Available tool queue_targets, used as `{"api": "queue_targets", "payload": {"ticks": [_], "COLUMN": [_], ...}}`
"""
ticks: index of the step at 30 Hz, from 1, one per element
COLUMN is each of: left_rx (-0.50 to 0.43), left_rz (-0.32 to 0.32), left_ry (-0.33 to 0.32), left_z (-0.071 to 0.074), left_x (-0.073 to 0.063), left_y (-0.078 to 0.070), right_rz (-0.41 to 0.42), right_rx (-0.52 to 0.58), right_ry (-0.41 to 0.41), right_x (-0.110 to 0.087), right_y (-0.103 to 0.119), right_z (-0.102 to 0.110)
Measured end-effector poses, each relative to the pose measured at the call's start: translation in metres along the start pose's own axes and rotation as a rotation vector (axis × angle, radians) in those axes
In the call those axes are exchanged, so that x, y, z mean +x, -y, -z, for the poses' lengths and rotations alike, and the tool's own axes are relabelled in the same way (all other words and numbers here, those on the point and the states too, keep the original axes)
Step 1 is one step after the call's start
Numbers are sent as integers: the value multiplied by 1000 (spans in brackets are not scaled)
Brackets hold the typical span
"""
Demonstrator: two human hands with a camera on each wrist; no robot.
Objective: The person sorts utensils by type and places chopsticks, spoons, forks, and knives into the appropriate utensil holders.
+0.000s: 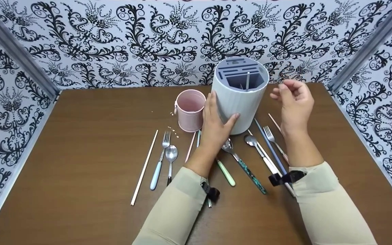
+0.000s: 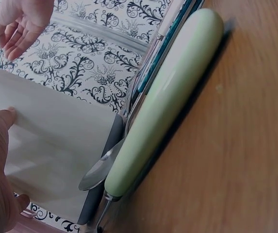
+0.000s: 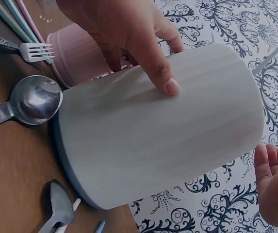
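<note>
A white cylindrical utensil holder [image 1: 238, 105] with a grey slotted top stands toward the back of the table. My left hand [image 1: 214, 124] grips its left side, thumb across the front, as the right wrist view also shows. One pale thin stick [image 1: 248, 81] rises from the holder's large front compartment; its lower part is hidden. To the right of the holder, my right hand [image 1: 295, 105] is raised, fingers loosely bent, apart from it and with nothing visible in them. A pink cup [image 1: 191, 117] sits just left of the holder.
Left of my arms lie a pale chopstick [image 1: 145, 166], a blue-handled fork [image 1: 160, 161] and a spoon [image 1: 171, 154]. Between the arms are a green handle [image 1: 226, 173], a teal-handled spoon [image 1: 245, 166] and a white-handled spoon [image 1: 262, 153]. Another fork [image 1: 274, 139] lies beside a blue chopstick [image 1: 271, 146].
</note>
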State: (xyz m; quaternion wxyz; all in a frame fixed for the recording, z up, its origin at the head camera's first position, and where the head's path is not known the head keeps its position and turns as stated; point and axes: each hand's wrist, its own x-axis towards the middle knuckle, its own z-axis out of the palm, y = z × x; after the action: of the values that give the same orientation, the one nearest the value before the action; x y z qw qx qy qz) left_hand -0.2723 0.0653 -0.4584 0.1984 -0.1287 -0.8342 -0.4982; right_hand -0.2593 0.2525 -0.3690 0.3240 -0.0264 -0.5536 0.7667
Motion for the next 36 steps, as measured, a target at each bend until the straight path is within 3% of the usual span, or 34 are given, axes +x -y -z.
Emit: {"api": "queue_targets", "payload": {"ticks": [11,27,36], "left_rx": [10,14,12], "left_rz": [-23,-7,-3], "left_ry": [-12,2,-7], "left_z": [-2,-3,-1], "left_x": [1,-4,-1], "left_y": [2,1,2], "right_rz": [2,-126,-168], "right_rx": [33,16,-13], "right_ry": [-11,-60,-24], "right_x": [-15,-32,-32], "right_y": [-10,-25,-29], "right_z": [24,56,58]}}
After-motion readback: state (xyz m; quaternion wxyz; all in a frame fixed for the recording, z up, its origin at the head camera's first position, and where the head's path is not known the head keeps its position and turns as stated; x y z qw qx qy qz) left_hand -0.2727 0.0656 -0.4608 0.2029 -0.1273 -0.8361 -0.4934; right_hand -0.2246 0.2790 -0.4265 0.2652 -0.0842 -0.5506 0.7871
